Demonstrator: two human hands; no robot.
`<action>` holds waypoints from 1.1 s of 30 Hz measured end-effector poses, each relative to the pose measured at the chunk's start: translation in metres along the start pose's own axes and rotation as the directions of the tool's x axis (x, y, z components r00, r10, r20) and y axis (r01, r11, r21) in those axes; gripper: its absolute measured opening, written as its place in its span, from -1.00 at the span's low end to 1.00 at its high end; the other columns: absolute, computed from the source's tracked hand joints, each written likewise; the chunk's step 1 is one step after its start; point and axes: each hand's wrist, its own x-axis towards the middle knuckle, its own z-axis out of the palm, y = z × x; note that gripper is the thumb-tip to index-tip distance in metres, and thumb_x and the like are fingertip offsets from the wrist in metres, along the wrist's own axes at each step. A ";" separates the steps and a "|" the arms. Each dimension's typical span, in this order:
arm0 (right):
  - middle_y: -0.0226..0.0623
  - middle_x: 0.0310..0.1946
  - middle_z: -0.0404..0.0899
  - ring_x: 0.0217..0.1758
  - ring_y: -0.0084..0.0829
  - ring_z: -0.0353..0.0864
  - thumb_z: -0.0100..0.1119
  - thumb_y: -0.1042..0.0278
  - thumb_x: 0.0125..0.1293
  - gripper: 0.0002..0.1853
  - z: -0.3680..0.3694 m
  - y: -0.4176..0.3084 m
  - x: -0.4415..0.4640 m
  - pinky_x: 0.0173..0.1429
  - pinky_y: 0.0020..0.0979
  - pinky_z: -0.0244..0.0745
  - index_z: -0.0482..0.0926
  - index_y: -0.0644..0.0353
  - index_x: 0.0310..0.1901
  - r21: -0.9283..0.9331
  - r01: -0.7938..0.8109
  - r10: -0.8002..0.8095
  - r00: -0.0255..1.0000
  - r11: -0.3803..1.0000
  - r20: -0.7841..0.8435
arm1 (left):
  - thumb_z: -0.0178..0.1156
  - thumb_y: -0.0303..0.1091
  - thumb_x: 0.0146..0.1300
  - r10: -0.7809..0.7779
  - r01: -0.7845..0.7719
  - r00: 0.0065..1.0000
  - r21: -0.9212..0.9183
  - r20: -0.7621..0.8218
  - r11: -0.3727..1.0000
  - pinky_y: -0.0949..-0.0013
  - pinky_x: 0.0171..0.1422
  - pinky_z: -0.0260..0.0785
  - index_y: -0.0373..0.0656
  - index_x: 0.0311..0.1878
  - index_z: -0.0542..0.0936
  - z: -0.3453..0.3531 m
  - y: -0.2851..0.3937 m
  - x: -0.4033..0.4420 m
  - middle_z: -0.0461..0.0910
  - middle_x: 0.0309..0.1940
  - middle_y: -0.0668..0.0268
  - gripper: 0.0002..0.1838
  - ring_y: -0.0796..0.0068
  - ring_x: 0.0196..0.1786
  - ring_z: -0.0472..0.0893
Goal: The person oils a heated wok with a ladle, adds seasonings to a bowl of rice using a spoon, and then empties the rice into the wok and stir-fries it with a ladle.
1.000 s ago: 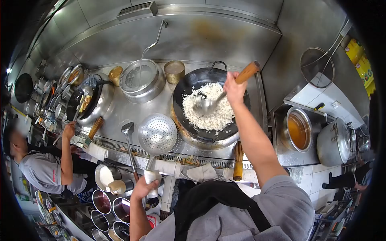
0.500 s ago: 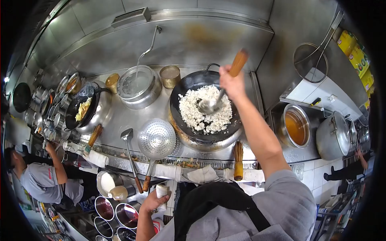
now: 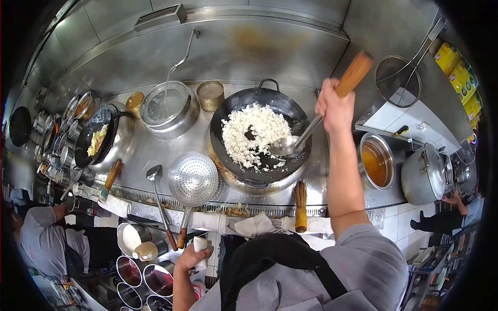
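Observation:
My right hand [image 3: 336, 108] is closed around the shaft of a metal ladle [image 3: 284, 147], just below its wooden handle. The ladle's bowl rests in the right side of some white crumbly food [image 3: 244, 129], which looks like rice or crumbled curd. A black wok [image 3: 291, 106] on the burner holds this food. Low at the left, my left hand [image 3: 190, 257] grips a folded white cloth [image 3: 201, 252] near the counter's front edge, apart from the wok.
A perforated skimmer [image 3: 193, 179] and a wok spatula [image 3: 158, 194] lie left of the wok. Bamboo brushes [image 3: 301, 207] stand along the front. A lidded pot [image 3: 168, 111] sits behind, and an orange-liquid pot [image 3: 377, 161] at right. Another person [image 3: 44, 238] works at far left.
My right hand has moved right and slightly down, drawing the ladle towards the wok's right side. The left hand still holds the cloth. The whole view has shifted slightly.

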 end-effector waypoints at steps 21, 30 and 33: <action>-0.60 -0.73 0.20 -0.75 -0.72 0.11 0.22 0.32 0.32 -0.80 -0.011 0.013 0.046 -0.67 -0.56 0.01 0.40 0.17 -0.33 0.355 0.187 -0.208 0.978 0.916 0.020 | 0.10 0.03 0.37 0.041 -0.025 0.999 -0.449 0.027 0.893 0.33 0.11 0.38 -0.23 0.24 0.37 0.087 0.063 0.106 0.54 0.00 0.28 -0.43 0.48 -0.05 0.53; -0.50 -0.73 0.26 -0.76 -0.63 0.19 0.21 0.28 0.33 -0.78 0.060 0.042 0.057 -0.66 -0.49 0.09 0.36 0.13 -0.33 0.156 -0.070 0.041 0.983 0.985 0.181 | 0.11 0.13 0.33 -0.111 0.062 0.993 -0.644 -0.036 0.762 0.19 -0.40 0.45 -0.14 -0.07 0.50 0.129 0.119 0.224 0.58 -0.37 0.33 -0.53 0.40 -0.41 0.60; -0.51 -0.73 0.28 -0.67 -0.64 0.27 0.17 0.30 0.34 -0.74 0.058 0.071 0.019 -0.60 -0.53 0.17 0.36 0.12 -0.47 0.505 0.091 -0.253 0.931 0.859 0.264 | 0.24 -0.12 0.25 -0.114 0.023 0.986 -0.586 -0.119 0.810 0.18 -0.48 0.44 -0.16 -0.12 0.51 0.134 0.132 0.227 0.58 -0.39 0.31 -0.69 0.40 -0.42 0.60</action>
